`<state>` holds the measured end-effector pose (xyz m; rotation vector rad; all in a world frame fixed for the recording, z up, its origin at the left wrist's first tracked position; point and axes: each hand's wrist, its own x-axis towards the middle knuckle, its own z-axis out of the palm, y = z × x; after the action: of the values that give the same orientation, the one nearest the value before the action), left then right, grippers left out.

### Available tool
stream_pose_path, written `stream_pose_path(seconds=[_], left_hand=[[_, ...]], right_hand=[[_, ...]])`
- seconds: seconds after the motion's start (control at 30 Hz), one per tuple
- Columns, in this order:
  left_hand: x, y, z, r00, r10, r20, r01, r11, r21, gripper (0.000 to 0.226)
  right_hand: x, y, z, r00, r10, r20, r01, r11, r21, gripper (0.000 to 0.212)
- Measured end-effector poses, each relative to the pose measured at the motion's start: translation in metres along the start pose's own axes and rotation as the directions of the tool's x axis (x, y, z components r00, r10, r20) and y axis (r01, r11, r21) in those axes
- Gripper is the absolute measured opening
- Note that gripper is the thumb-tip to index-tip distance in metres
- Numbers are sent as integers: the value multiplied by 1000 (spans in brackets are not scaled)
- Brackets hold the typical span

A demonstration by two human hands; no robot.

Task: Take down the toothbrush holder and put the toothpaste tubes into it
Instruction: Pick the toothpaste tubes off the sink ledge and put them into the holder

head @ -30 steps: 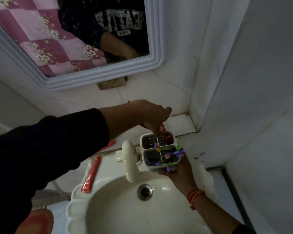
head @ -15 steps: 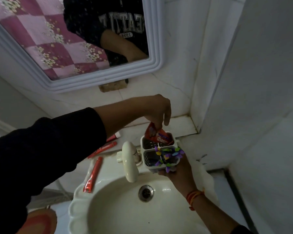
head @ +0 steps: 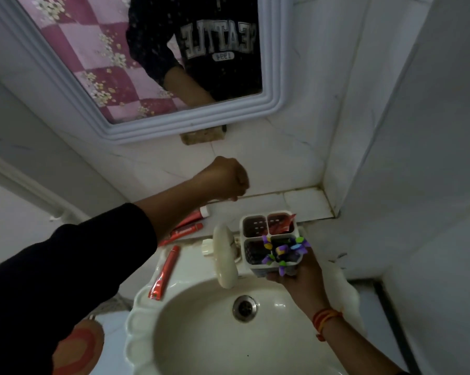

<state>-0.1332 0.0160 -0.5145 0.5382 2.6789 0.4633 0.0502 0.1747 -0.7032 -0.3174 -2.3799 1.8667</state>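
Observation:
My right hand grips a white four-compartment toothbrush holder from below, over the sink's back rim. A red toothpaste tube sticks out of its far right compartment, and several colourful pieces fill the near right one. My left hand hovers above and left of the holder, curled into a loose fist with nothing in it. More red tubes lie to the left: one on the sink rim, two others on the ledge behind, partly under my forearm.
A cream tap stands just left of the holder. The basin with its drain lies below. A framed mirror hangs on the tiled wall, and a wall corner closes in at the right.
My left hand has let go of the red tube, which now sits lower in the far right compartment. The hand has lifted up and to the left, its fingers curled.

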Motion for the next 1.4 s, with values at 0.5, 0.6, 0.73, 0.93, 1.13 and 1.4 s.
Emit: stream_pose_path(seconds=[0.5, 0.6, 0.73, 0.93, 1.13, 1.4], left_hand=[[-19, -154, 91, 962, -269, 49, 246, 930, 274, 31], [-24, -146, 80, 998, 21, -59, 1, 938, 346, 35], [-30, -99, 42, 963, 271, 5, -270, 957, 103, 45], [-53, 28, -4, 921, 133, 366, -293, 854, 429, 31], [-60, 72, 25, 911, 98, 400, -359, 666, 654, 31], [-84, -17, -2, 1000, 10, -16, -13, 971, -237, 23]], right_hand=[[2, -12, 13, 998, 43, 40, -46, 996, 76, 59], [4, -6, 12, 998, 52, 36, -54, 996, 76, 60], [-2, -11, 9, 997, 56, 44, -58, 997, 60, 58], [-4, -10, 7, 999, 48, -12, -48, 997, -60, 67], [-7, -12, 8, 999, 21, -29, -24, 994, -108, 73], [-8, -6, 10, 997, 6, -74, -14, 994, -104, 67]])
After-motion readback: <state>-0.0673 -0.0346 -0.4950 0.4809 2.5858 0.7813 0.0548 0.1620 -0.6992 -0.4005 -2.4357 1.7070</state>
